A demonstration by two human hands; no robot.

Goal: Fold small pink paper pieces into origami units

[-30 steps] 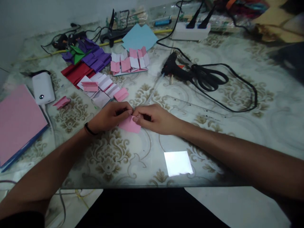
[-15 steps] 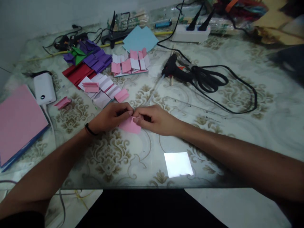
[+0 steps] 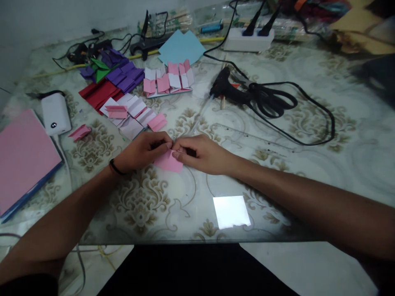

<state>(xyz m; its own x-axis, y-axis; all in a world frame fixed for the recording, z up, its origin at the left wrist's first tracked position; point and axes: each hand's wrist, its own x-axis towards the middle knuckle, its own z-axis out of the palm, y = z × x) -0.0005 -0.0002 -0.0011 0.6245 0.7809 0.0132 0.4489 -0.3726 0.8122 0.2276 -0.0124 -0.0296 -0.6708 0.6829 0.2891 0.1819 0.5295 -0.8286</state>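
Note:
A small pink paper [image 3: 169, 161] is pinched along its far edge by both hands, low over the patterned table. My left hand [image 3: 147, 152], with a dark band on its wrist, grips it with thumb and forefinger. Close beside it, my right hand [image 3: 203, 155] holds the same paper by its right part. The fingertips nearly meet and hide the top edge. Beyond my left hand lie folded white and pink paper pieces [image 3: 131, 113], and a single folded pink piece [image 3: 80, 132] rests to the left.
A black glue gun [image 3: 228, 88] with a coiled cable lies at the right, near a clear ruler [image 3: 253, 137]. A white power bank [image 3: 56, 114] and a pink paper stack [image 3: 27, 158] are at the left. A white power strip [image 3: 247, 43] stands at the back.
The view has shifted very slightly. Both hands keep their pinch on the pink paper, with no clear movement.

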